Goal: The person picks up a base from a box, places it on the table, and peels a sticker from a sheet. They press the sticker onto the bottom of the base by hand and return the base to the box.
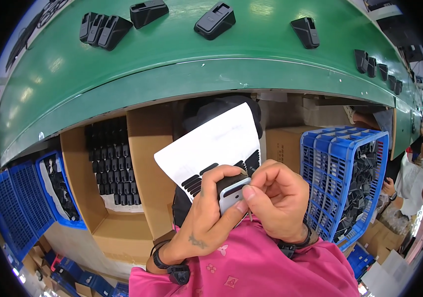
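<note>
Left hand (206, 208) wrapped round small black device (232, 190) at lap, sticker sheet (216, 146) tucked behind. Right hand (278, 198) fingertips pinching at device's top edge. Risk: sticker lands crooked if grip shifts.

belt (181, 81): farthest back, parts (106, 28) on it | box (122, 198): below belt, left of hands, small parts in it | left crate (48, 163): left of box | right crate (364, 148): right of hands, parts inside | sheet (211, 143): behind hands
</note>
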Demonstrator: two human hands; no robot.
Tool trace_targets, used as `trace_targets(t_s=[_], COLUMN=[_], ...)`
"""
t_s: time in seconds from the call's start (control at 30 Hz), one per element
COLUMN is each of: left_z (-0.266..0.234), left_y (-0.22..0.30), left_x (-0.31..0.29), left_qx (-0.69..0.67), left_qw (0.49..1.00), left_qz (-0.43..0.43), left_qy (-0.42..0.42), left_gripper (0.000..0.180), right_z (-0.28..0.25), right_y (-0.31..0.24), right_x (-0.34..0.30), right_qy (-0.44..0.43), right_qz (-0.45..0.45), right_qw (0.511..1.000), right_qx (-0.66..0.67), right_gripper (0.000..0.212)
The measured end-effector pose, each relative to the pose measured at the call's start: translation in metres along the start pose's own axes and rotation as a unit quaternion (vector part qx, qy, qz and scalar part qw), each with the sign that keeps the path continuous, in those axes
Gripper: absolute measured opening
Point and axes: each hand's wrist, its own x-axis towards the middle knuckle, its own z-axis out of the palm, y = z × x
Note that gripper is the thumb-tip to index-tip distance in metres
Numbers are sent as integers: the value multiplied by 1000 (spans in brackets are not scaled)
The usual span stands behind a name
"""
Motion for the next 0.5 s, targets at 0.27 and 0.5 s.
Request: trace_targets(t_s=[0.27,0.5], left_z=[0,0], left_y=[-8,-18], left_x=[3,1], left_qx=[-57,-266], left_qw=[998,960], left_qz=[-13,-88], left_qy=[17,-3], left_gripper=[42,51], right_z=[-2,-27], right_y=[10,16], right_x=[9,-3], right_qy=[56,66], right_qz=[51,63], right_qw=[997,995], right_qx=[34,-34], right_gripper=[15,8])
